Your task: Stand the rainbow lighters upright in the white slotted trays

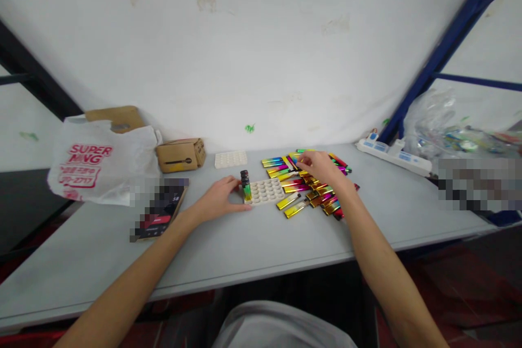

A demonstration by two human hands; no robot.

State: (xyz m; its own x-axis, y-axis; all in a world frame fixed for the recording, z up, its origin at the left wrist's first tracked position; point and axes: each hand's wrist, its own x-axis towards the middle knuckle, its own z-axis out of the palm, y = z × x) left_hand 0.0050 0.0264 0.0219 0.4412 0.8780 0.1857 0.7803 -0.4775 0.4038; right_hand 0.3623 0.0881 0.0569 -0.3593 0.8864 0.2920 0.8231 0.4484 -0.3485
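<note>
Right hand over loose lighters; cannot tell if pinching. Left hand spread about the tray's 9 o'clock end. Done: one upright row there. Left: many lying loose, 3 o'clock.

Place: looks like a workshop or packing room. Evidence: grey tabletop against a scuffed white wall, blue metal frame, power strip, cardboard box, loose shiny lighters beside a holed tray.
</note>
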